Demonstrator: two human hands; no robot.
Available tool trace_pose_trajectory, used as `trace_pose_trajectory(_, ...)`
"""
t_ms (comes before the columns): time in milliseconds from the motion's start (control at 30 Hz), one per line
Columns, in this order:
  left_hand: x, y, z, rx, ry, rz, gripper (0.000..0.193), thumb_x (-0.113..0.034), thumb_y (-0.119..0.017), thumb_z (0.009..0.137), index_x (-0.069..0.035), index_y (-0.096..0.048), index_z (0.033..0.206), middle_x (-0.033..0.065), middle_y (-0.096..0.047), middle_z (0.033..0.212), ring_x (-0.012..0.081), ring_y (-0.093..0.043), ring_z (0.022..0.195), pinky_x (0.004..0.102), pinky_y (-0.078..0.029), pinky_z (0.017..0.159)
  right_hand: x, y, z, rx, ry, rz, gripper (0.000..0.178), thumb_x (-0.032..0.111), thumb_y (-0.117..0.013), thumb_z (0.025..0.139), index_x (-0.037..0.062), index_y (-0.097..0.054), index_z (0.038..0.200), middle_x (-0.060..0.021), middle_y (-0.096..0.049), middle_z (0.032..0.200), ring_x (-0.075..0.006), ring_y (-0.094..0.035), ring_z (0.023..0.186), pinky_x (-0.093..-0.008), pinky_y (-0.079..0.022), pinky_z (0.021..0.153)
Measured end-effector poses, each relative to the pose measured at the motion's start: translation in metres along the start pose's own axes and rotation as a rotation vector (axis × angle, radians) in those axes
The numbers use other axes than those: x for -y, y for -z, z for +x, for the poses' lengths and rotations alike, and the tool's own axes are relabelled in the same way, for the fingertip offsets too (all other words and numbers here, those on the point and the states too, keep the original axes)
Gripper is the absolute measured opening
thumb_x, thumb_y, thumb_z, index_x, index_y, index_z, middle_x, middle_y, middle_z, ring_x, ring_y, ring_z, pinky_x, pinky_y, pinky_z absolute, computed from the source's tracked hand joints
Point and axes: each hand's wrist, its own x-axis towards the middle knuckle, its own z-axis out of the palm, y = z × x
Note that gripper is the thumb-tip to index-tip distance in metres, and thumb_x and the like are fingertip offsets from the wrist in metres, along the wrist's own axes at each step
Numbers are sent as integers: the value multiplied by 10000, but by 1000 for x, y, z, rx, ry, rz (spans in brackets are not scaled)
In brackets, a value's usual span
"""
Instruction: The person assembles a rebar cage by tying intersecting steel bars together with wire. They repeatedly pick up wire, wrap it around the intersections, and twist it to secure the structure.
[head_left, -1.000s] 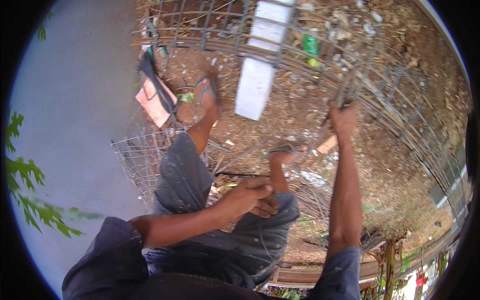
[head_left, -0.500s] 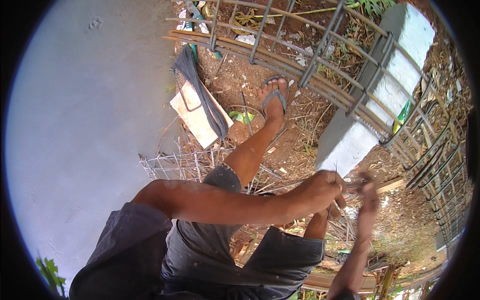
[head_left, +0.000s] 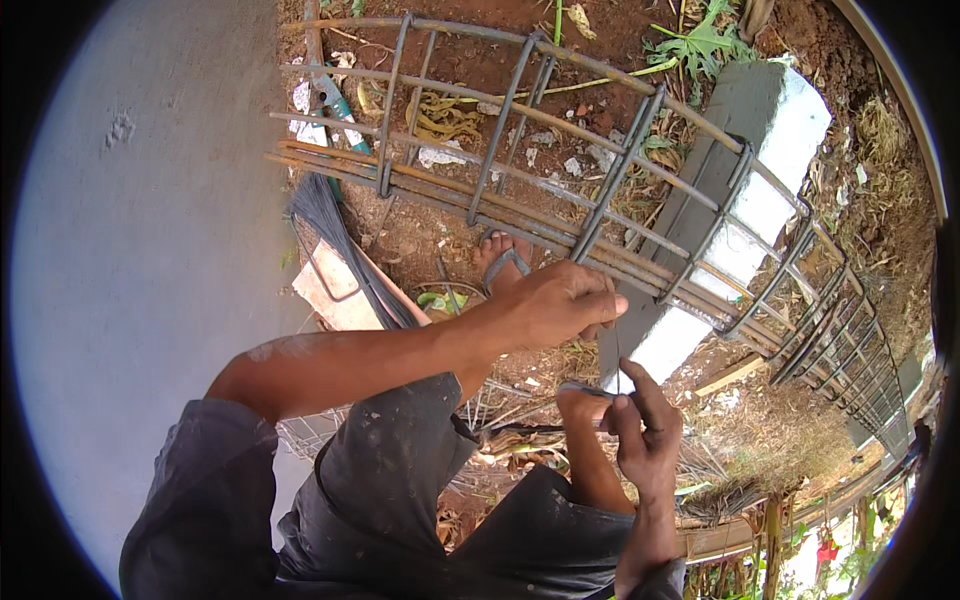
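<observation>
Between my two hands stretches a thin dark tie wire, close below the near bars of a long rebar cage. My left hand is closed in a pinch on the wire's upper end. Lower and to the right, my right hand has thumb and forefinger pinched at the other end; its remaining fingers are curled and partly hidden. Both hands are apart from the cage. A bundle of dark wires lies on a pale board beyond my left forearm.
The cage crosses a white and grey block and curves away to the right. A green-handled tool lies at the cage's far left end. Grey concrete spreads along the left. My sandalled foot stands on soil near the cage.
My left hand has moved up and left, nearer the cage. The right hand has come left, its fingers now pinched at the wire. The view has shifted, bringing the cage lower and closer.
</observation>
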Motion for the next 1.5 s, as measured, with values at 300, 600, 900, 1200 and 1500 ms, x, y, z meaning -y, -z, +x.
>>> trace_pose_trajectory(300, 64, 41, 63, -606, -698, 1346, 563, -469, -626, 878, -51, -562, 1249, 223, -512, 1265, 429, -451, 1201, 528, -363, 992, -131, 9, 136, -401, 919, -544, 172, -37, -591, 839, 4, -630, 1001, -154, -657, 903, -348, -579, 743, -407, -446, 645)
trace_pose_trajectory(600, 71, 52, 87, -692, -877, 1589, 448, -323, -547, 917, -50, -506, 1268, 182, -509, 1075, 345, -482, 999, 449, -355, 891, -127, 5, 170, -465, 1126, -295, 112, 102, -498, 991, 30, -562, 933, -56, -523, 752, -166, -470, 586, -295, -409, 493)
trace_pose_trajectory(900, 73, 55, 81, -605, -997, 1431, 446, -322, -559, 893, -57, -547, 1252, 143, -507, 949, 297, -475, 868, 435, -334, 791, -123, -5, 154, -583, 964, -66, 159, 83, -548, 988, -48, -598, 1063, -89, -627, 846, -73, -528, 554, -205, -421, 494)
trace_pose_trajectory(1200, 60, 68, 74, -408, -869, 1329, 476, -218, -502, 897, -65, -532, 1347, 121, -526, 991, 280, -469, 868, 435, -326, 794, -119, 0, 157, -648, 879, -170, 196, 97, -580, 956, -75, -659, 903, -112, -633, 706, -153, -555, 589, -263, -423, 525)
trace_pose_trajectory(1500, 42, 60, 73, -407, -828, 1283, 431, -188, -593, 838, -66, -612, 1251, 124, -565, 975, 289, -517, 883, 435, -337, 823, -115, 5, 148, -667, 816, -259, 98, 51, -609, 898, -31, -661, 895, -110, -644, 731, -203, -592, 651, -295, -476, 558)
